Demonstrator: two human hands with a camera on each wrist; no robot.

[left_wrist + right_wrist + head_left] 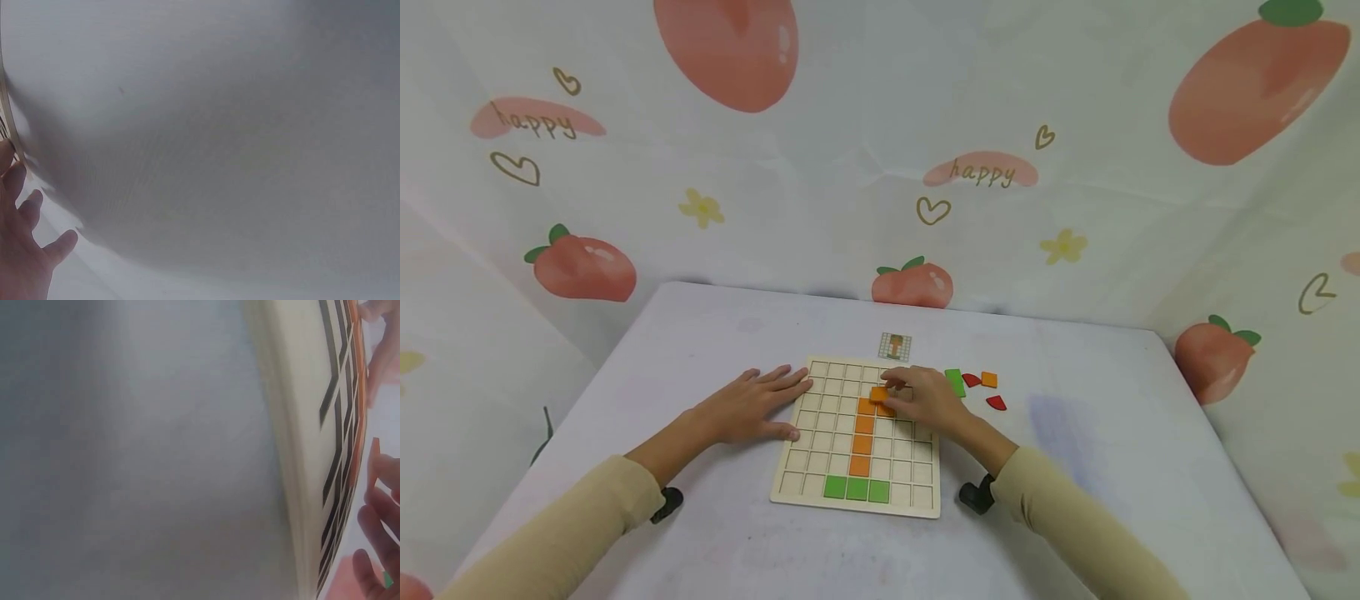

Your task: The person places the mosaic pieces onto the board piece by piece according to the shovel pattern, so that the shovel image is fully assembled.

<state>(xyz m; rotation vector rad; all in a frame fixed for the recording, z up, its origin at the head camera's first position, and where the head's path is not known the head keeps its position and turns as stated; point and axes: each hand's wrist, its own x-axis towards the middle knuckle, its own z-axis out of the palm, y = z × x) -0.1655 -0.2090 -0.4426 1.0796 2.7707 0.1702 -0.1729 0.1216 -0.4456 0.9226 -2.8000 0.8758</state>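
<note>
A wooden grid board [820,417] lies on the table with orange square tiles [862,444] in a column and a row of green square tiles [857,488] near its front edge. My right hand [928,398] is over the board's right part and pinches an orange square tile [878,395] between thumb and finger, just above the top of the orange column. In the right wrist view this tile [374,462] appears edge-on at the fingertips. My left hand [752,408] lies with fingers spread, its fingertips and thumb at the board's left edge.
Behind the board lies a small pattern card [895,346]. To the right of it are a green piece [955,382], red quarter-round pieces [996,403] and a loose orange tile [989,380]. A printed cloth [820,167] hangs behind the table.
</note>
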